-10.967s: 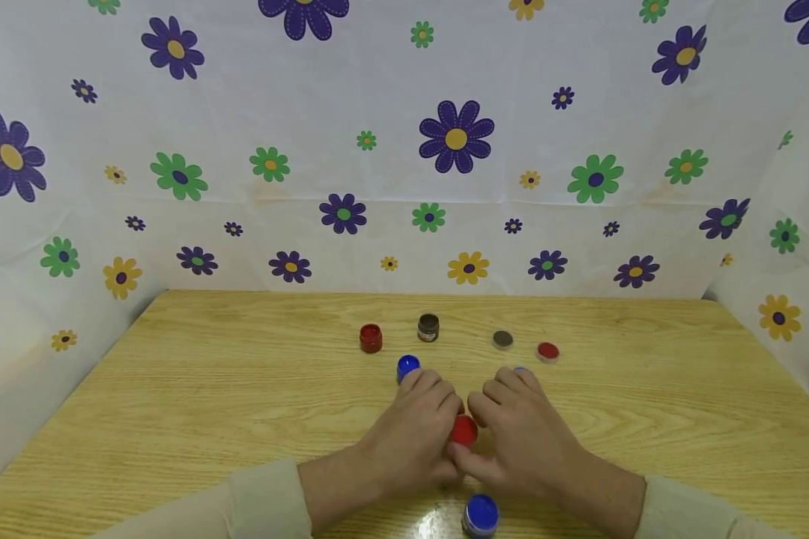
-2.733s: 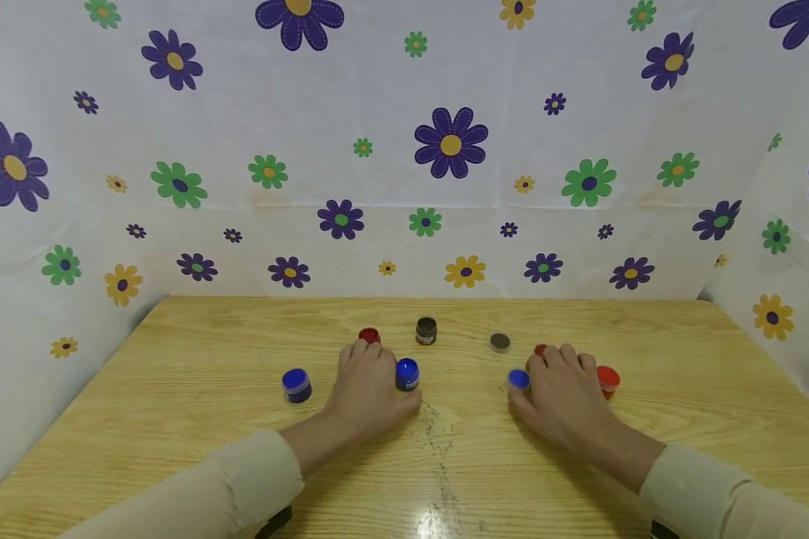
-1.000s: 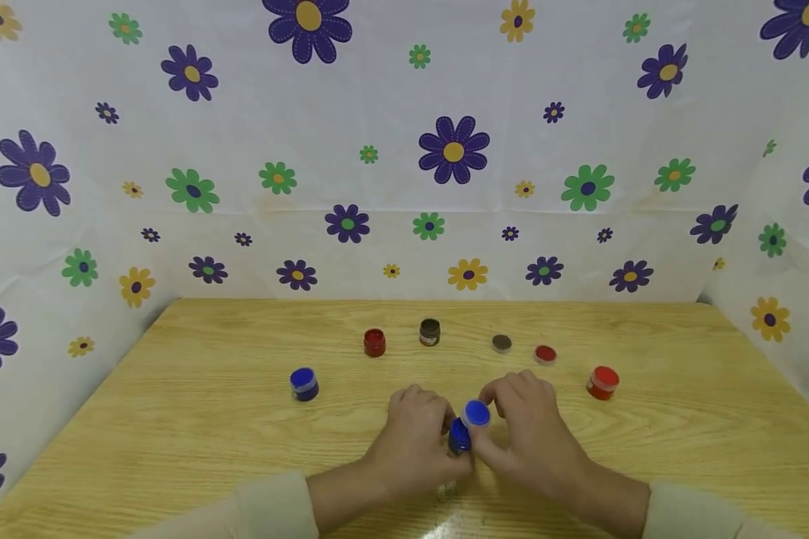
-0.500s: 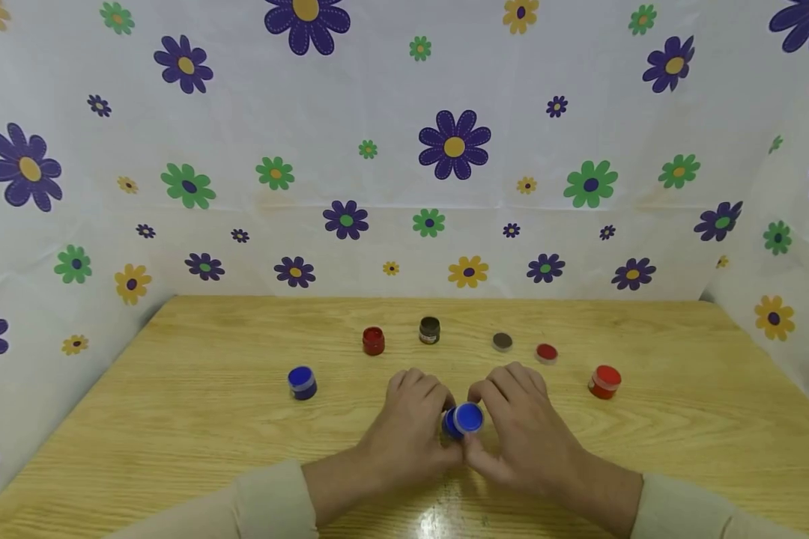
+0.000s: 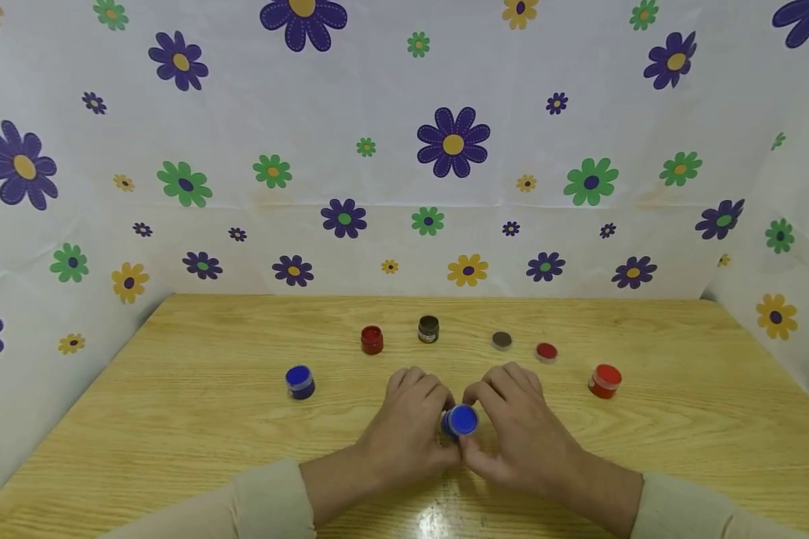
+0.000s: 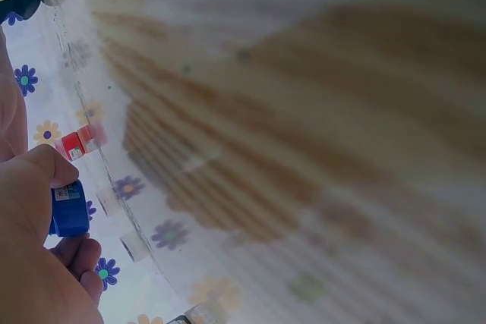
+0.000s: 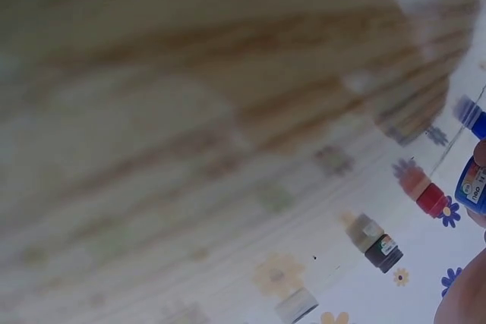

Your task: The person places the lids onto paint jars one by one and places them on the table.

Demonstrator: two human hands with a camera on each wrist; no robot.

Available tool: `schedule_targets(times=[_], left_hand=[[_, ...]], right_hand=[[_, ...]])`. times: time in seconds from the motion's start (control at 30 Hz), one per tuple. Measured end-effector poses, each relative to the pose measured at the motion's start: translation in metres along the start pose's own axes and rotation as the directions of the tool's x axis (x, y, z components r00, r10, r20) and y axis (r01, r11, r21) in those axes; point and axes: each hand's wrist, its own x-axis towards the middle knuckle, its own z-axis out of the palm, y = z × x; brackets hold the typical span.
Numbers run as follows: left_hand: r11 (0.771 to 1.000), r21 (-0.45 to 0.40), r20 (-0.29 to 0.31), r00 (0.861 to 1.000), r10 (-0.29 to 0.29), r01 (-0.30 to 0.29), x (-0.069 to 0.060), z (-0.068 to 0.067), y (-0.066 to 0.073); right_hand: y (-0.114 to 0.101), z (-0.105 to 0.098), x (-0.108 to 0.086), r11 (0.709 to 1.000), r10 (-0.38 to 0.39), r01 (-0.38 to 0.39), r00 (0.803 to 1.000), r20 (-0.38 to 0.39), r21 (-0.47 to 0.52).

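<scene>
My left hand [image 5: 411, 430] grips a small blue paint jar [image 5: 448, 425] low over the middle of the table. Over the jar's mouth lies a blue lid [image 5: 464, 419], its rim pinched by my right hand [image 5: 524, 434]. Whether the lid sits fully down cannot be told. In the left wrist view, thumb and fingers curl round the blue jar [image 6: 70, 212]. At the right edge of the right wrist view the labelled blue jar [image 7: 472, 186] shows, partly cut off, beside a bit of the right hand [image 7: 467, 290].
Capped blue jar [image 5: 300, 382] stands at left, capped red jar [image 5: 605, 382] at right. Behind the hands are an uncapped dark red jar [image 5: 372, 340] and a dark brown jar [image 5: 428, 329]. A brown lid [image 5: 502, 340] and dark red lid [image 5: 547, 352] lie back right.
Over the last second the blue lid has moved left onto the held jar's mouth. Earlier the hands held a red-lidded jar; capped blue and red jars now stand at the sides.
</scene>
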Motion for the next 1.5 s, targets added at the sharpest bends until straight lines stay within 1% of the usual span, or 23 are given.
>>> schedule_targets(times=[0.2,0.3,0.43,0.53,0.67,0.83,0.97,1.07,1.17,1.4,1.5], left_hand=[[1.000,0.014,0.018,1.000,0.012,-0.012,0.000,0.001,0.000],[0.999,0.027,0.028,0.999,0.022,-0.023,0.000,0.001,-0.001],[0.999,0.036,0.024,0.999,0.039,-0.039,0.000,0.002,-0.001],[0.998,0.036,0.007,0.999,0.044,-0.044,0.000,0.003,0.000],[0.998,0.036,-0.010,0.998,0.056,-0.056,0.000,0.004,0.000],[0.994,0.068,-0.006,0.997,0.082,-0.082,0.000,0.000,-0.001],[0.989,0.091,-0.005,0.994,0.113,-0.112,0.002,-0.003,-0.003],[0.982,0.123,-0.021,0.989,0.145,-0.141,0.003,-0.005,-0.003],[0.978,0.142,-0.033,0.986,0.161,-0.155,0.004,-0.006,-0.003],[0.983,0.110,-0.040,0.987,0.153,-0.148,0.002,-0.005,-0.004],[0.983,0.101,-0.055,0.986,0.159,-0.153,0.001,-0.004,-0.004]], right_hand=[[0.000,0.001,0.000,1.000,-0.002,0.002,1.000,0.018,-0.001],[0.000,0.001,0.000,1.000,0.005,-0.005,0.999,0.044,-0.005],[-0.001,0.000,0.000,1.000,0.022,-0.021,0.996,0.089,-0.015],[-0.001,-0.001,0.000,0.999,0.030,-0.028,0.994,0.103,-0.022],[-0.002,-0.001,0.000,0.999,0.036,-0.033,0.995,0.095,-0.026],[-0.001,0.000,0.001,0.999,0.045,-0.044,0.994,0.097,-0.013],[-0.001,-0.001,0.001,0.998,0.060,-0.062,0.992,0.110,0.014],[-0.001,-0.001,0.001,0.998,0.056,-0.060,0.993,0.101,0.032],[0.000,-0.001,0.001,0.998,0.048,-0.051,0.995,0.085,0.039],[0.000,-0.002,0.001,0.998,0.041,-0.045,0.996,0.079,0.051],[0.001,-0.001,0.001,0.998,0.019,-0.023,0.998,0.054,0.064]])
